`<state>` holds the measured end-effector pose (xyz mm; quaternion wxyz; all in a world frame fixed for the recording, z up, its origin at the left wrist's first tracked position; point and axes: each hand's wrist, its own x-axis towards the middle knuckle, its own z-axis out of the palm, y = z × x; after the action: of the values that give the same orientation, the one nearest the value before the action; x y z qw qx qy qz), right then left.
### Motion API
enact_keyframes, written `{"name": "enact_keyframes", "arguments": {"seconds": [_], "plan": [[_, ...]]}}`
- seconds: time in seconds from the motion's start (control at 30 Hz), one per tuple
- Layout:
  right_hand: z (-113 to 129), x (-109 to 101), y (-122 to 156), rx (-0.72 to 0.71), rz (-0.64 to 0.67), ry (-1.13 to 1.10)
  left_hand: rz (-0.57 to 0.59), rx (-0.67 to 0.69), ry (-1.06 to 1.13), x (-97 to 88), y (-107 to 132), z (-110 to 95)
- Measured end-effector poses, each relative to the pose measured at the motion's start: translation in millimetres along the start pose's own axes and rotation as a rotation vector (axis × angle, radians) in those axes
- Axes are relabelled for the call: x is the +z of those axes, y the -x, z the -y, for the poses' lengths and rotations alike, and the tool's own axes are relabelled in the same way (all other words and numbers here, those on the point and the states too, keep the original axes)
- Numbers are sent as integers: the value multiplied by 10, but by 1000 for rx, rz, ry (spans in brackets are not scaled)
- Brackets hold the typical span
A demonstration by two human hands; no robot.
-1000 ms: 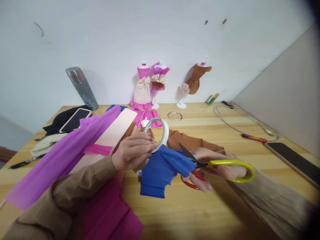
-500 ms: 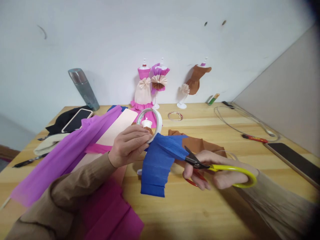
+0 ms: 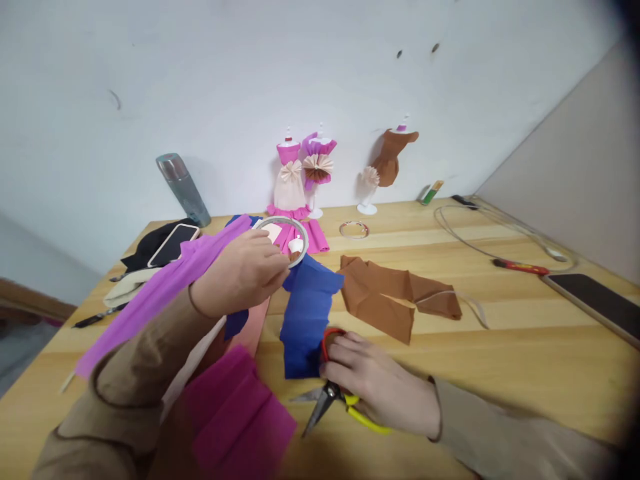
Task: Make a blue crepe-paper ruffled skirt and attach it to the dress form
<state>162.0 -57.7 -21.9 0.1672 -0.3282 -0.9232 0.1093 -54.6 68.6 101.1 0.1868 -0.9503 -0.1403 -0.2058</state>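
Note:
My left hand is closed on a roll of white tape, raised over the table. Through the ring shows a small white-and-brown dress form; whether my fingers touch it I cannot tell. A strip of blue crepe paper extends downward just below the roll. Low over the tabletop, my right hand grips scissors with one red and one yellow handle. Their blades are apart and point left, close to the lower end of the blue strip. Brown crepe paper lies beyond my right hand.
Dressed mini forms stand along the wall: a pink one, a purple one and a brown one. Purple and magenta crepe lie left. A bottle, a bracelet, a cable and a phone surround them.
My right hand has brought the scissors down and left, away from the blue paper's upper right part. My left hand has shifted slightly left with the tape roll. The head view has shifted slightly.

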Motion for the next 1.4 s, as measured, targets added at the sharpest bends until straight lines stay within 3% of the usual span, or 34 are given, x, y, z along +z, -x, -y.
{"name": "enact_keyframes", "arguments": {"seconds": [0.1,0.17,0.27,0.43,0.57,0.77,0.93,1.1,1.23,1.4], "plan": [[-55,77,-14,-34,-96,27,146,-51,52,-82,19,53],[-77,37,7,-8,-145,-90,187,-67,65,-146,49,68],[-114,-103,101,114,-220,-406,224,-69,107,-240,94,55],[-209,-269,240,421,-483,-734,311,-103,198,-366,62,-76],[-205,-159,125,470,-474,-1083,318,-154,188,-400,-90,-252],[-209,-42,8,542,-476,-1068,289,-209,220,-351,-224,-353],[-200,-234,185,596,-510,-1133,319,-254,332,-359,-186,-337],[-128,-505,318,551,-516,-1495,371,-308,466,-390,-228,-409],[-116,-763,394,530,-536,-1657,434,-336,545,-350,-245,-514],[-109,-875,495,711,-691,-1697,493,-341,587,-303,-232,-674]]}}
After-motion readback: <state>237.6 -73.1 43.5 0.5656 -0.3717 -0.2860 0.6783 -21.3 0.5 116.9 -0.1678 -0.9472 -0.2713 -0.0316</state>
